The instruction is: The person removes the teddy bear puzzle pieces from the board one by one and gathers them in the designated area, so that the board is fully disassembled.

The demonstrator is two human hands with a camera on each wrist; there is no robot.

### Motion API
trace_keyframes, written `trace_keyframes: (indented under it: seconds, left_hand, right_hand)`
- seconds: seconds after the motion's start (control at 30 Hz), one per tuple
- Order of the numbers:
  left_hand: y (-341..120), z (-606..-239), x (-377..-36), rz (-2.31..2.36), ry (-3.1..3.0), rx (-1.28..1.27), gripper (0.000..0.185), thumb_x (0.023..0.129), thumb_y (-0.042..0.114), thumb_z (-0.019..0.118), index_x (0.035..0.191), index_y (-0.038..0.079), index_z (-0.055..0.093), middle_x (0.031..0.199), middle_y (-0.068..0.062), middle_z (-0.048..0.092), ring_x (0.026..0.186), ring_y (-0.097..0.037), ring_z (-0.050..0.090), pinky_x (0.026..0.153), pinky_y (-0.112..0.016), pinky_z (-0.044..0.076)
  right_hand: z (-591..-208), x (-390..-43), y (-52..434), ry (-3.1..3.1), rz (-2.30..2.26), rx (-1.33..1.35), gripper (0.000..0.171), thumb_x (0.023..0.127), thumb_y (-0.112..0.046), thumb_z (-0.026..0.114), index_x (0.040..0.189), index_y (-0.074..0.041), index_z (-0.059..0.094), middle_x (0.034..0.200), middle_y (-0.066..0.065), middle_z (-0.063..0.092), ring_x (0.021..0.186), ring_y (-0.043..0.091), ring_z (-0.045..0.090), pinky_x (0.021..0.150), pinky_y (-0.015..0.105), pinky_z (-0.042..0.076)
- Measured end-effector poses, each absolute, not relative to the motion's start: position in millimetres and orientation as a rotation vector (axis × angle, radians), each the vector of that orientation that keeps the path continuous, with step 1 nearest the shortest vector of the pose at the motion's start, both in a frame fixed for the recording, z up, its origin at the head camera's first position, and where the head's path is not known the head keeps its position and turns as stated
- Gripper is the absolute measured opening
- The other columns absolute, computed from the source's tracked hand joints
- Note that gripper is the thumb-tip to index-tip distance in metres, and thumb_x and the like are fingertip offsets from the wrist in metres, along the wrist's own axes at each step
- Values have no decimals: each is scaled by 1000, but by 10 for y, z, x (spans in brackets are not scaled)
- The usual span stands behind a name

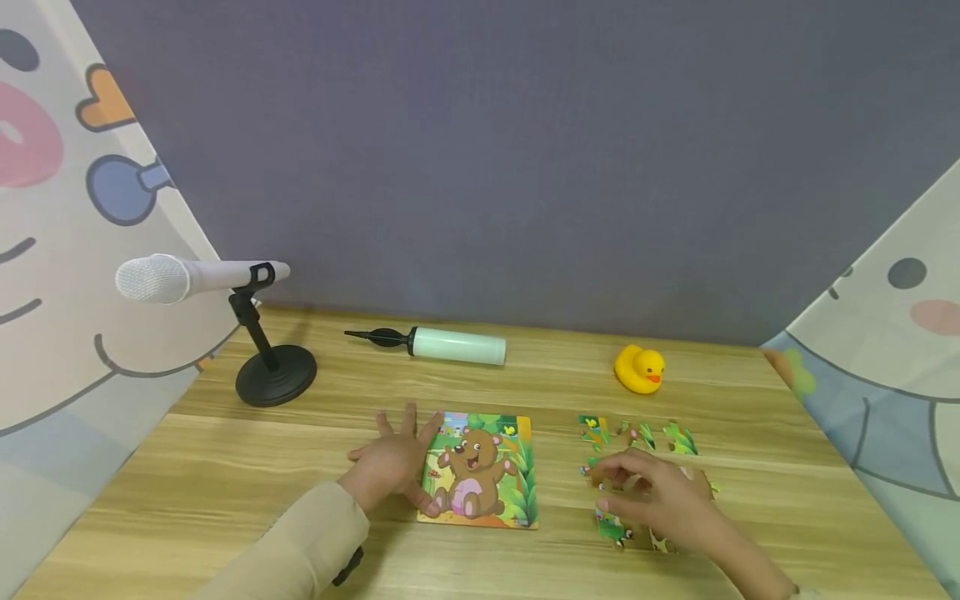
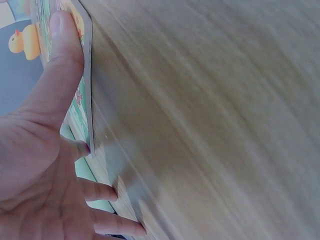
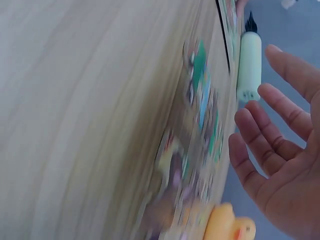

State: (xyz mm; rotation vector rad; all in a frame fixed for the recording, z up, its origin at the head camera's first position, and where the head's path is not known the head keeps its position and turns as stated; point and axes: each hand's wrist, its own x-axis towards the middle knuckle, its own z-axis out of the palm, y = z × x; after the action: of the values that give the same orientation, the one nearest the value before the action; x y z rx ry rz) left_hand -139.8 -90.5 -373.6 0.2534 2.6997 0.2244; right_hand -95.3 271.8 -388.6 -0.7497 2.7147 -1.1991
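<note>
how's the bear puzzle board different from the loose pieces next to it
The bear puzzle board is one whole rectangle showing a complete bear; the loose pieces lie scattered as small fragments. The left hand rests on the board's left edge; the right hand hovers over the pieces. Both share green, leafy artwork.

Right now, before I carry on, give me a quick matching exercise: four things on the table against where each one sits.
Things:
1. microphone stand
2. rubber duck
3. bear puzzle board
4. loose puzzle pieces

Places:
a. under the right hand
b. far left of the table
c. beside the left hand
d. back right, behind the pieces

Pairs: 1-b, 2-d, 3-c, 4-a
</note>
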Motion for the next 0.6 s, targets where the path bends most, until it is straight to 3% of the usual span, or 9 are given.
trace_keyframes:
  seconds: [0.23,0.6]
  left_hand:
    - [-911,-3745,-1396,227,2708,257,132,54,48,95,161,14,25,163,-32,14,139,-70,13,77,-86,41]
    - [-913,-3753,-1398,232,2704,252,133,54,48,95,162,15,24,164,-31,12,140,-69,12,77,-86,40]
  right_hand:
    - [-3876,-994,2401,2617,-1228,-722,37,94,-33,75,124,-13,68,114,1,67,98,18,61,81,29,56]
    - [-3908,-1016,1901,2640,-1183,-681,35,90,-40,77,117,-18,72,109,-6,65,95,14,58,77,27,51]
